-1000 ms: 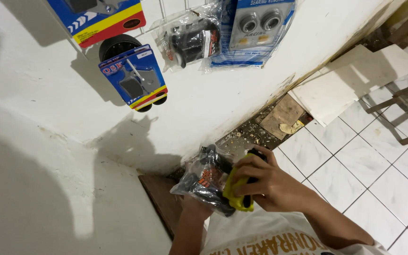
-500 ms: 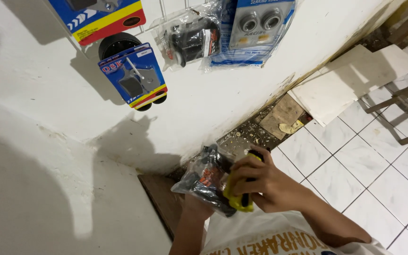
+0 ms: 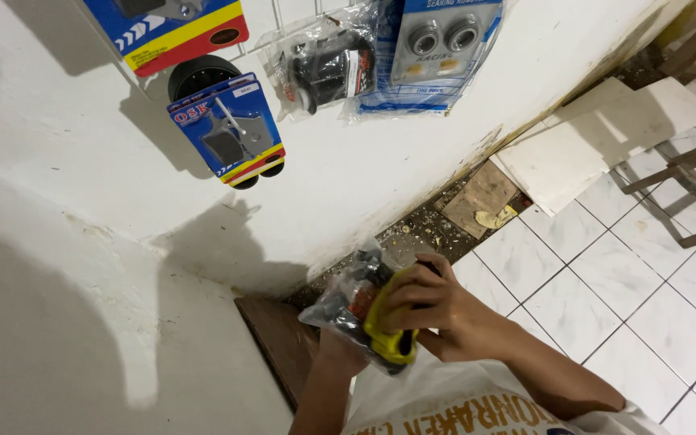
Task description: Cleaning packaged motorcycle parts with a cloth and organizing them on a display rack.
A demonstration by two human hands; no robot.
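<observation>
since a moment ago little has moved: the right hand has slid a touch higher on the yellow-and-black tool, its fingers curling further over the top, while the clear plastic bag of dark parts stays in the same spot close to the chest. going from the left: the white wall carries a blue-and-yellow blister pack with a black round part behind it, then a clear bag holding a dark part, then a blue carded pack with two metal rings. lower down, a dark wooden board lies at the wall's foot. the left hand comes up from below and clasps the bag from underneath. the right hand is clenched around the tool, pressed against the bag. further right, rubble and a scrap of cardboard lie by the wall, loose white tiles lean beyond, and a wooden frame stands on the tiled floor.
</observation>
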